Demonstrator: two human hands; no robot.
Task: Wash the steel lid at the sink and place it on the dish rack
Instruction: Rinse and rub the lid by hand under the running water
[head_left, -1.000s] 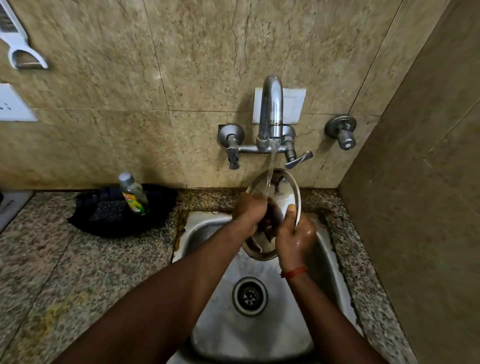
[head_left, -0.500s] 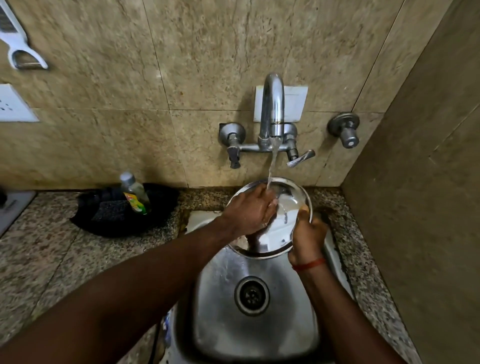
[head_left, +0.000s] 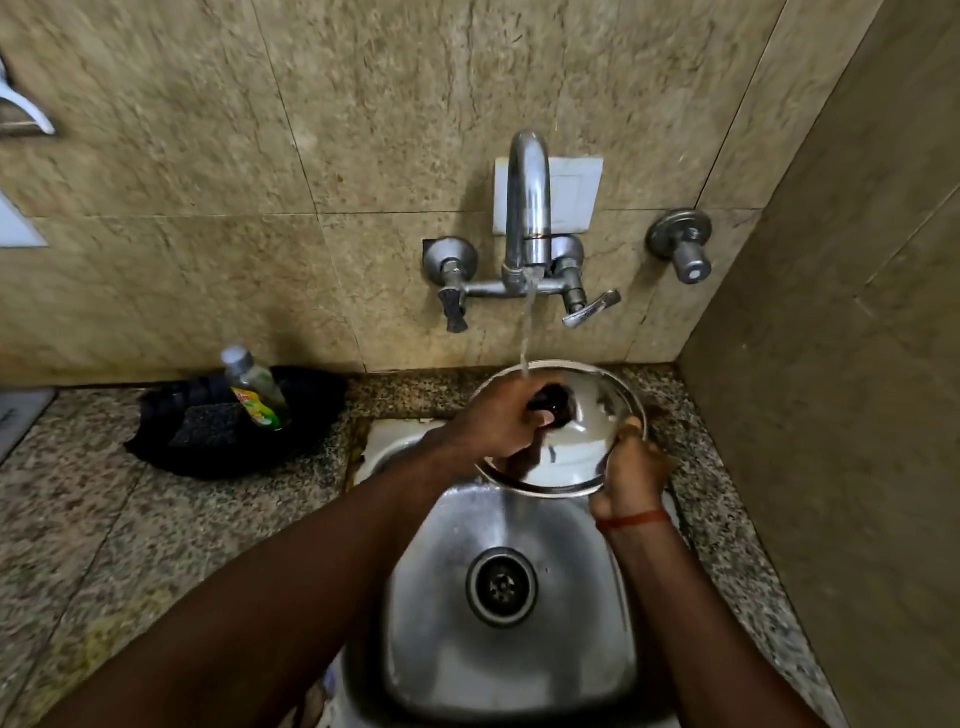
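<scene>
A round steel lid (head_left: 587, 447) with a black knob (head_left: 553, 408) is held nearly flat over the back of the steel sink (head_left: 511, 639). My right hand (head_left: 631, 470) grips its right rim. My left hand (head_left: 493, 421) lies on top of the lid, fingers curled around the knob. Water runs from the tap (head_left: 527, 208) onto my left hand and the lid. No dish rack is in view.
A black tray (head_left: 171, 452) with a scrub pad and a dish soap bottle (head_left: 254, 387) sits on the granite counter (head_left: 130, 545) left of the sink. A tiled side wall (head_left: 831, 415) stands close on the right. A drain (head_left: 501, 584) lies mid-basin.
The lid has tipped from steeply tilted to nearly flat and shifted right under the stream. My left hand has moved from rubbing the surface to the knob.
</scene>
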